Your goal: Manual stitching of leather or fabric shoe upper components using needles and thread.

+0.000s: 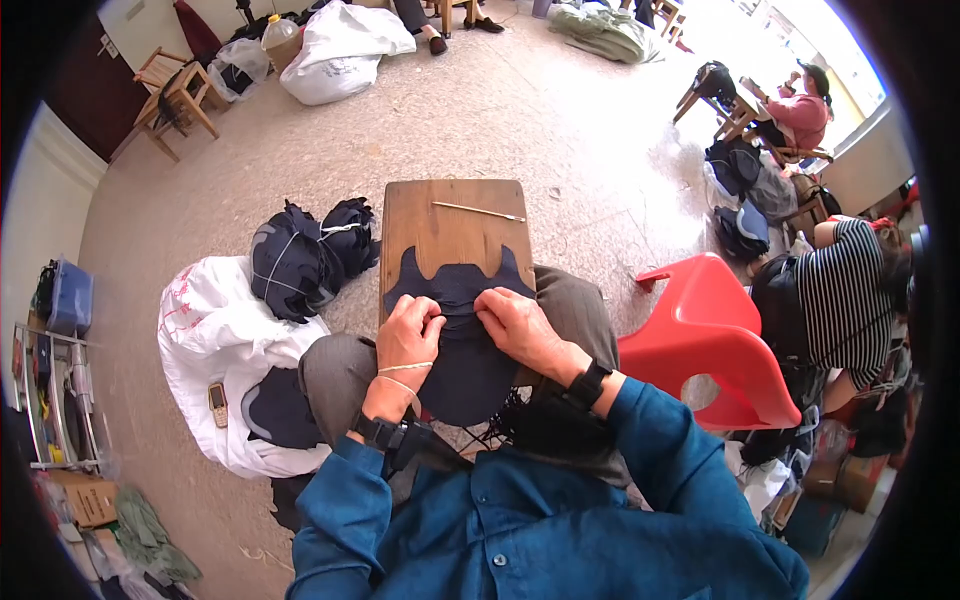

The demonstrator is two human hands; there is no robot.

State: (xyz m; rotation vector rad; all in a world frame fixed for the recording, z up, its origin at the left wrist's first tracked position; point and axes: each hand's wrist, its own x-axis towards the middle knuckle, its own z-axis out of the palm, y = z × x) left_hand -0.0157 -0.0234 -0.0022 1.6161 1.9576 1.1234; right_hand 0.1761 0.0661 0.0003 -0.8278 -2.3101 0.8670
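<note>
A dark navy fabric piece (465, 375), with two pointed prongs at its far end and a rounded near end, lies partly on a wooden stool (410, 205) before me and hangs over its near edge. My left hand (408, 335) pinches the fabric at its left middle, fingers curled, with a band round the wrist. Opposite it, my right hand (525, 325) pinches the fabric on the right. Between the two hands the cloth is gathered into crosswise folds. Beyond the fabric, a thin pale rod-like tool (478, 211) rests across the stool top.
Tied bundles of dark cut pieces (295, 260) and a white sack (215, 310) with a mobile phone (218, 405) are at my left. A red plastic stool (700, 340) stands close on my right. Beyond it sit a person in stripes (840, 300) and another in pink (800, 115).
</note>
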